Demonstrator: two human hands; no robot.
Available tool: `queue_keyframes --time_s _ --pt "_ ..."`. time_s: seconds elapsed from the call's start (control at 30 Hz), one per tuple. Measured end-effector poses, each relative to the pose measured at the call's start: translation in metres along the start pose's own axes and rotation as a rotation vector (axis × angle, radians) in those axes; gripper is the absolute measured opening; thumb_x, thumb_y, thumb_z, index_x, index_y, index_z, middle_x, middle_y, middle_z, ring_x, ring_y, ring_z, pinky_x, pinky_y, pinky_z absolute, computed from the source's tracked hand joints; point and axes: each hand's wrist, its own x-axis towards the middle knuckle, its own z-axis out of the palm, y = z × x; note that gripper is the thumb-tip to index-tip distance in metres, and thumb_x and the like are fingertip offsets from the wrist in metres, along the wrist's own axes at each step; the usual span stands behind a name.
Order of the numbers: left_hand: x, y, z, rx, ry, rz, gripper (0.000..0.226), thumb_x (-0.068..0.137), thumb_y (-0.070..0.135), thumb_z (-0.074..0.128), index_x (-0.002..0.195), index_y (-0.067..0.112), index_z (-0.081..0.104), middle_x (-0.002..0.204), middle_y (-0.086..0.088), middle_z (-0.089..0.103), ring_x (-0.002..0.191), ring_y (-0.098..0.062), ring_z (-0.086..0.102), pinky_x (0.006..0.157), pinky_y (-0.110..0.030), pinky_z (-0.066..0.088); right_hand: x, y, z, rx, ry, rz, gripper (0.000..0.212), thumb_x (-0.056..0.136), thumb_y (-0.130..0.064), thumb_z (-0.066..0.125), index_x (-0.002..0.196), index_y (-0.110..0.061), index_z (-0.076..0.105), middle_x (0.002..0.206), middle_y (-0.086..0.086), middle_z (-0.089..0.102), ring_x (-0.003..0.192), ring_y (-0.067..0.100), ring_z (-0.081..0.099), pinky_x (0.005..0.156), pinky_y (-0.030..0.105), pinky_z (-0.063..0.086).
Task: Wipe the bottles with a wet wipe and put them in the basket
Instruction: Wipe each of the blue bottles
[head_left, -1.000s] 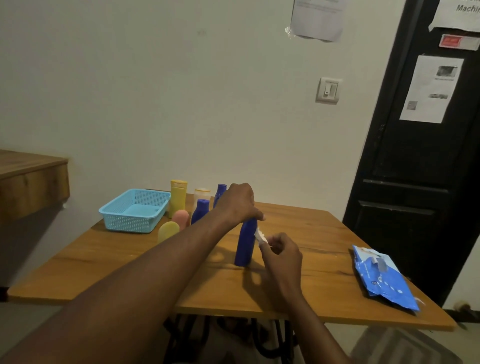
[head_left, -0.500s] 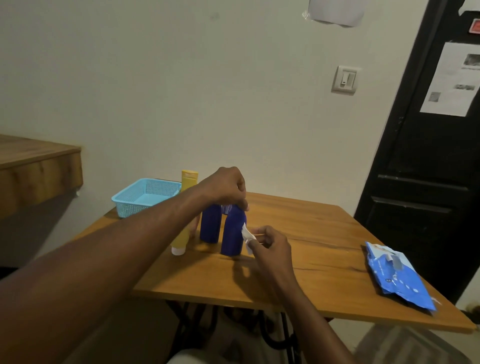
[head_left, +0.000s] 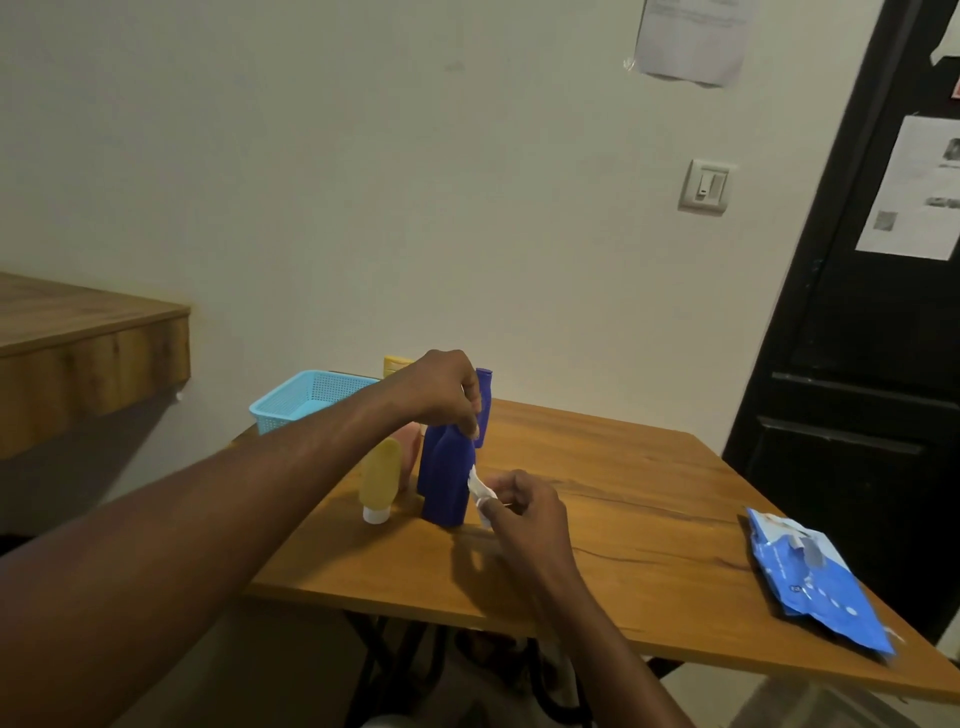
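far left, a wooden ledge (head_left: 88, 338) on the wall, apart from the work. next, a light blue basket (head_left: 291, 410) at the far left corner of the desk (head_left: 649, 519), with nothing showing in the visible part of its inside. just right of it, a cluster not yet dealt with, by the look of it: a yellow tube (head_left: 382, 478) standing on its white cap, a pink tube (head_left: 413, 441) behind it, a yellow bottle (head_left: 397, 361) mostly hidden by the left arm. then the left hand (head_left: 441, 389), fingers curled over the top of the front blue bottle (head_left: 449, 483) and gripping it, holding it upright on the desk. a second blue bottle (head_left: 428, 457) touching it or just behind, cannot tell which; a third blue bottle (head_left: 483, 400) further back, near the left knuckles. at the front bottle's right side, a white wet wipe (head_left: 478, 488) pressed to the lower body, pinched in the fingers of the right hand (head_left: 524, 514). further right, a blue pack of wet wipes (head_left: 815, 582) lying flat near the desk's right edge, well apart from the bottles. judged from this: early days, first bottle mid-wipe, none in the basket as far as can be seen; left to do, finishing this one, carrying it leftward to the basket, then wiping and placing each of the others
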Motion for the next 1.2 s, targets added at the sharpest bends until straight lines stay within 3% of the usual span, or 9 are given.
queue_keyframes --time_s 0.17,0.3,0.5,0.63,0.77,1.03,1.2 --pt "0.000 -0.001 0.001 -0.007 -0.002 0.011 0.027 0.078 0.018 0.087 0.101 0.012 0.075 0.091 0.005 0.071 0.089 -0.014 0.068 0.065 -0.021 0.049 0.002 0.000 0.002 0.004 0.006 0.022 0.009 0.092 -0.020 0.070 0.093 -0.029 0.069 0.096 -0.013 0.070 0.090 0.008 0.067 0.070 0.025 0.058" --pt "0.005 0.006 -0.002 -0.028 0.046 0.022 0.028 0.080 0.025 0.086 0.104 0.013 0.075 0.101 0.000 0.074 0.094 -0.017 0.070 0.075 -0.028 0.056 0.007 -0.002 -0.005 -0.016 0.054 0.005 0.008 0.092 -0.021 0.071 0.094 -0.028 0.069 0.093 -0.013 0.070 0.086 0.008 0.068 0.073 0.029 0.061" --pt "0.032 0.013 -0.004 -0.049 0.140 0.046 0.023 0.084 0.026 0.082 0.103 0.014 0.075 0.096 0.004 0.072 0.090 -0.014 0.070 0.064 -0.019 0.049 0.031 -0.013 -0.023 0.055 0.156 -0.047 0.006 0.092 -0.021 0.070 0.097 -0.025 0.072 0.088 -0.009 0.071 0.082 0.009 0.067 0.067 0.024 0.057" --pt "0.066 0.005 -0.001 -0.054 0.179 0.031 0.021 0.085 0.023 0.081 0.103 0.013 0.076 0.097 0.002 0.074 0.090 -0.014 0.069 0.071 -0.023 0.052 0.063 -0.019 -0.025 0.072 0.194 -0.032 0.008 0.092 -0.021 0.071 0.099 -0.021 0.072 0.092 -0.009 0.070 0.086 0.009 0.066 0.070 0.028 0.057" --pt "0.105 -0.010 0.002 -0.026 0.210 0.018 0.028 0.086 0.019 0.078 0.112 0.010 0.073 0.111 -0.004 0.073 0.094 -0.016 0.066 0.082 -0.030 0.055 0.102 -0.017 -0.021 0.084 0.223 0.008 0.002 0.090 -0.020 0.072 0.092 -0.019 0.071 0.091 -0.008 0.068 0.088 0.010 0.064 0.074 0.033 0.059" --pt "0.171 -0.035 0.012 0.131 0.010 0.038 0.052 0.090 0.020 0.075 0.140 0.016 0.059 0.144 -0.004 0.056 0.129 -0.022 0.054 0.095 -0.028 0.044 0.160 0.010 -0.004 0.067 0.197 0.079 0.001 0.089 -0.017 0.072 0.089 -0.017 0.071 0.085 -0.002 0.069 0.081 0.013 0.066 0.068 0.028 0.058" --pt "0.196 -0.052 0.026 0.204 -0.102 0.015 0.045 0.093 0.018 0.069 0.138 0.016 0.062 0.142 -0.006 0.059 0.127 -0.023 0.057 0.100 -0.033 0.049 0.172 0.026 0.001 0.096 0.160 0.116 0.004 0.089 -0.014 0.071 0.093 -0.015 0.072 0.091 -0.001 0.070 0.086 0.013 0.066 0.069 0.025 0.056"
